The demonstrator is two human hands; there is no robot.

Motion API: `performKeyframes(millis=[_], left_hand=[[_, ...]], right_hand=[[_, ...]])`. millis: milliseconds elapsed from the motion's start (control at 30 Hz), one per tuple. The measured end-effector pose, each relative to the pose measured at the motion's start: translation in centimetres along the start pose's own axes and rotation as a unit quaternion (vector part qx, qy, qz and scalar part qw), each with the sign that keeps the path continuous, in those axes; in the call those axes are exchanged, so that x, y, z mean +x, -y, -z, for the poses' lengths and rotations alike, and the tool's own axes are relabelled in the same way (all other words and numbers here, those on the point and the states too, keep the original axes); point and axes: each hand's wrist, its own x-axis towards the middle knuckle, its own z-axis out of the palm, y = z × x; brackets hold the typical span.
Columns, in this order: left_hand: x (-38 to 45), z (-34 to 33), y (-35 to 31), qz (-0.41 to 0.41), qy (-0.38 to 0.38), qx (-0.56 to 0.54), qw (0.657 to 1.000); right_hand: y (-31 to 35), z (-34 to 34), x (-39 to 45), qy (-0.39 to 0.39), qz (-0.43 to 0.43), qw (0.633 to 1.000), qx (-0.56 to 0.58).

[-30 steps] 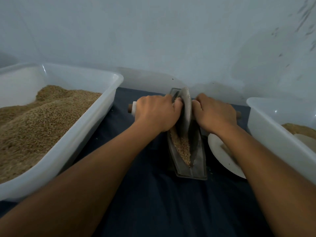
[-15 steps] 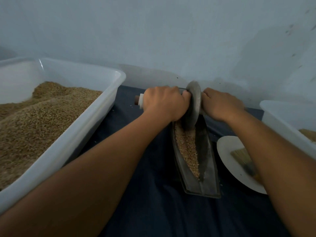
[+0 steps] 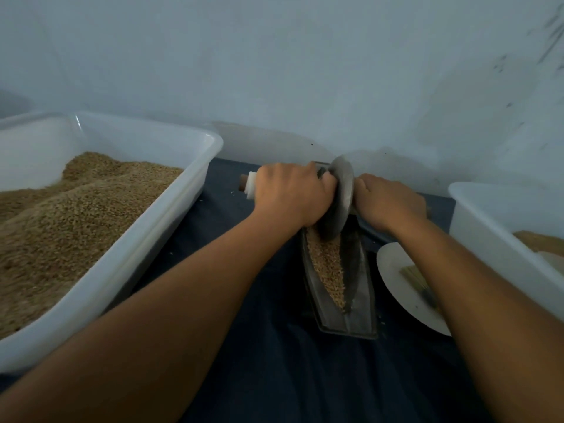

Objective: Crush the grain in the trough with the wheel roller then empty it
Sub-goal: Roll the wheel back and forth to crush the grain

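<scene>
Between the two white tubs, the left hand (image 3: 290,193) and right hand (image 3: 389,201) each curl round the axle of the wheel roller (image 3: 338,198) at the trough's (image 3: 360,306) far end, and I'd press evenly, drawing it straight through the grain (image 3: 328,267).

A pale, bluish-white wall (image 3: 274,71) fills the upper half of the view, with dark scuffs and smudges toward its upper right corner. Dim, even light falls over it. Below, a dark blue cloth (image 3: 274,377) covers the tabletop up to the wall's foot.
</scene>
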Motion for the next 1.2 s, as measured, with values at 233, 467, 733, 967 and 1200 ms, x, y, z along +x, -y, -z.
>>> performKeyframes(millis=[233, 467, 733, 967, 1200], left_hand=[[-2.9, 0.9, 0.1, -0.011, -0.016, 0.012, 1.0], [-6.0, 2.7, -0.2, -0.035, -0.05, 0.039, 0.997], [-8.1, 4.8, -0.4, -0.088, -0.082, 0.057, 0.991], [-8.5, 4.8, -0.6, -0.086, -0.078, 0.045, 0.992], [-6.5, 3.0, 0.1, -0.066, -0.068, 0.05, 0.994]], right_hand=[[0.4, 0.4, -3.0, -0.065, 0.025, 0.998, -0.003], [0.5, 0.7, -6.8, -0.099, 0.065, 0.993, -0.008], [0.1, 1.3, -10.0, -0.113, 0.087, 0.989, 0.034], [0.1, 1.6, -10.5, -0.106, 0.09, 0.99, 0.038], [0.4, 1.1, -7.7, -0.086, 0.084, 0.993, 0.011]])
